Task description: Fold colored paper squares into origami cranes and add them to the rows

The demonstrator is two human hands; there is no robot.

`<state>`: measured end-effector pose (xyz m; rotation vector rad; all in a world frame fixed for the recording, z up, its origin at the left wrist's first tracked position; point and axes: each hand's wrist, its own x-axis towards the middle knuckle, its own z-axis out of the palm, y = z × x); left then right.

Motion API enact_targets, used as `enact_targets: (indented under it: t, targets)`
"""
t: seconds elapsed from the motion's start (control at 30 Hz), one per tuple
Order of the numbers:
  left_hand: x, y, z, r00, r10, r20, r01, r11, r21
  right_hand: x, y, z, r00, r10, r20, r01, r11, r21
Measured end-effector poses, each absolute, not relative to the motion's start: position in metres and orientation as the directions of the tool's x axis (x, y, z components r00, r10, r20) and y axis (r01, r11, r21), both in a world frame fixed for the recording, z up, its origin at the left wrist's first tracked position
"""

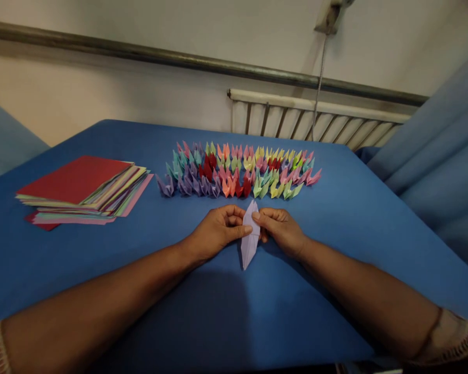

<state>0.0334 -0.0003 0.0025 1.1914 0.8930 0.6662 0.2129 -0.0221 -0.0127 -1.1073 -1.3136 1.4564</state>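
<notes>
A pale lilac sheet folded into a long narrow diamond (249, 244) lies lengthwise on the blue table (335, 239), one tip toward me. My left hand (214, 231) pinches its left edge near the middle. My right hand (283, 228) pinches the right edge at the same height. Both thumbs press on the paper's top face. Just beyond my hands stand several rows of small folded paper cranes (237, 169) in purple, red, orange, green, yellow, pink and teal.
A fanned stack of coloured square paper (83, 192), red sheet on top, lies at the left of the table. Behind the table are a white radiator (308, 122), a metal wall rail (179, 57) and blue cloth (440, 150) at the right.
</notes>
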Motion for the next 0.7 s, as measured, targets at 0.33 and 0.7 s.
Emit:
enact_targets:
  t: [0.33, 0.7]
  targets:
    - [0.0338, 0.0034, 0.0023, 0.373, 0.904, -0.211, -0.088, 0.261, 0.961, 0.2093, -0.0213, -0.0234, -0.239, 0.970, 0.048, -0.159, 0.010, -0.987]
    - [0.0361, 0.0035, -0.0008, 0.231, 0.963, -0.139, -0.115, 0.169, 0.979, 0.2043, -0.0213, -0.0198, -0.106, 0.993, 0.059, -0.217, 0.035, -0.975]
